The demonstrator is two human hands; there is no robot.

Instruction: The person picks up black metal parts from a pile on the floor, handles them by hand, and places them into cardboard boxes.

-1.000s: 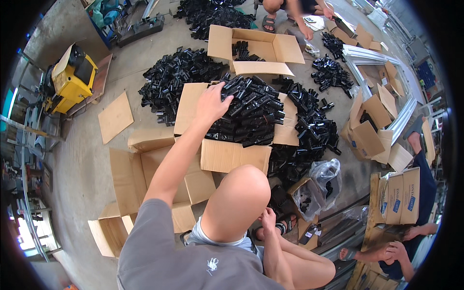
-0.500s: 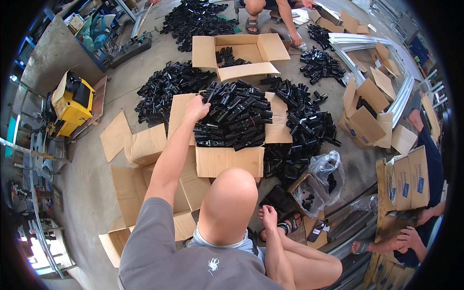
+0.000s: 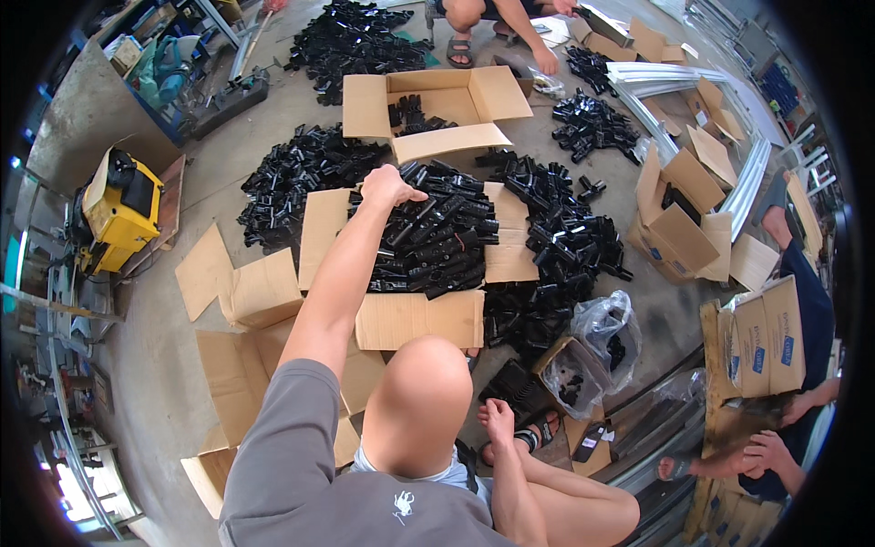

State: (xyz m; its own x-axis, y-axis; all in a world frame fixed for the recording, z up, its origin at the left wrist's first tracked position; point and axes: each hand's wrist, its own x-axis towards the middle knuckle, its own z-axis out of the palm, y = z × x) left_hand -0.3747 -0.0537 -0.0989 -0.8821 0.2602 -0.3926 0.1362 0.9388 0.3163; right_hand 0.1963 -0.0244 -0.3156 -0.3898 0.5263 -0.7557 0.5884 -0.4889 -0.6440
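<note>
My left hand (image 3: 390,185) is at the far left edge of a heap of glossy black tubular parts (image 3: 436,232), filling an open cardboard box (image 3: 419,319) before my raised knee. Its fingers curl down among the parts with the thumb side toward the right; whatever they grip is hidden. My right hand (image 3: 498,421) hangs low beside my folded leg, loosely curled with nothing visible in it. Nearest to it are my sandalled foot and a dark ribbed piece (image 3: 513,387) on the floor.
Loose black parts (image 3: 305,178) lie in piles around the box. Beyond stands another open carton (image 3: 365,102). Empty-looking cartons (image 3: 228,365) are at left, a small plastic-lined box (image 3: 574,369) at right. A co-worker's hand (image 3: 545,60) reaches down at the back; another person's hands (image 3: 770,453) are at right.
My left hand has moved a little farther over the heap's far edge, its back now turned up. The whole view has shifted slightly; my right hand stays by my leg.
</note>
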